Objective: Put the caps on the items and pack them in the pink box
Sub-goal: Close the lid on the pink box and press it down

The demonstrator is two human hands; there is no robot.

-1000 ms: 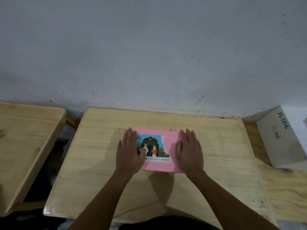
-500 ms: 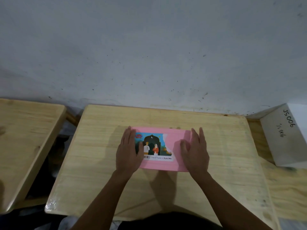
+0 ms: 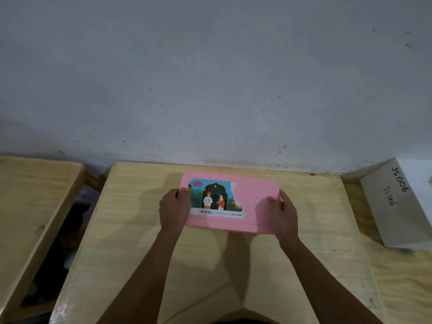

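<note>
The pink box (image 3: 247,202) is shut and is held at its two short ends, at 9 o'clock by the left hand (image 3: 174,210) and at 3 o'clock by the right hand (image 3: 284,212). No caps or loose items are seen on the table (image 3: 140,242), so the packing looks done.

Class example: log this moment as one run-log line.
phase: gripping box | left hand: on pink box left edge | right hand: on right edge | lid: closed | surface: wooden table

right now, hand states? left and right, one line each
Left hand: closed on the left end of the pink box, thumb on the lid.
Right hand: closed on the box's right end, thumb on top.
</note>
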